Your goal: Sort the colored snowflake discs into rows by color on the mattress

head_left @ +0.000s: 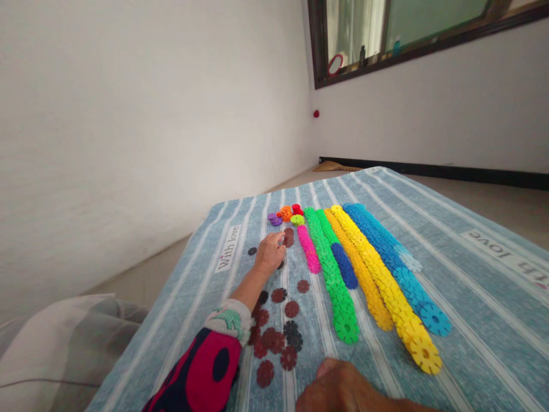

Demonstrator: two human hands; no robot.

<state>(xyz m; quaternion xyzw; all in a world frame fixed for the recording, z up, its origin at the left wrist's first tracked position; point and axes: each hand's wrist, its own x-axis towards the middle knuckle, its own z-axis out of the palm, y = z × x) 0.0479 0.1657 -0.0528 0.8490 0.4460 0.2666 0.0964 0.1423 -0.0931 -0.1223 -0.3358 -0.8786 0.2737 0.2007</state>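
Note:
My left hand (270, 253) reaches across the striped tablecloth, its fingers pinched at the edge of a small overlapping group of brown notched plastic discs (289, 237). Exactly how many discs those fingertips hold is hidden. Nearer to me, under and beside the left forearm, lie loose brown discs (292, 309) and black discs (293, 336). My right hand (341, 389) rests low at the bottom edge, knuckles up, its fingers mostly out of sight. Just right of my left hand is a short pink row of discs (309, 249); a long green row (330, 274) runs beside it.
Farther right lie a dark blue row (344, 266), yellow rows (381, 280) and a blue row (386, 252) with pale blue discs (408, 259). Small purple (275, 219), orange (285, 213), red (297, 209) and lime discs (297, 220) sit at the far end. A wall stands left.

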